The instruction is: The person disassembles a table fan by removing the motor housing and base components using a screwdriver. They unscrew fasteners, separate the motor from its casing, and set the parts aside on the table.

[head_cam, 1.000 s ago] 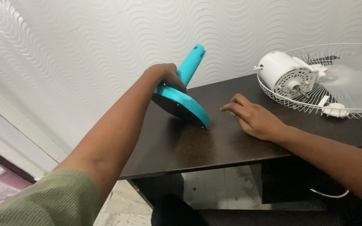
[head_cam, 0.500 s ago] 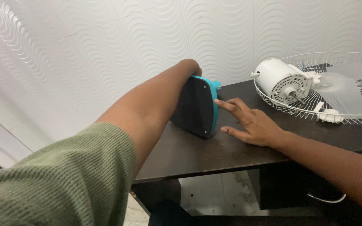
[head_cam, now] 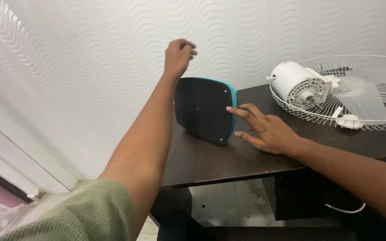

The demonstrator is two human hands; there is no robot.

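Left hand (head_cam: pixel 178 56): raised above the teal fan base (head_cam: pixel 205 109), fingers loosely curled, nothing held, clear of the base. Right hand (head_cam: pixel 264 129): laid open on the dark table (head_cam: pixel 211 158), index fingertip pressed to the base's right edge. Base: stood on edge near the table's left end, black underside turned to the near side. White fan motor (head_cam: pixel 296 84) and wire guard (head_cam: pixel 362 96): placed at the far right, well apart.

Bare bench (head_cam: pixel 211 158) lies open in front of the fan base (head_cam: pixel 204 109), which stands on edge and blocks the way to the wall (head_cam: pixel 90 67) close behind. To the right, the motor (head_cam: pixel 298 85) and wire guard (head_cam: pixel 362 89) fill the bench.
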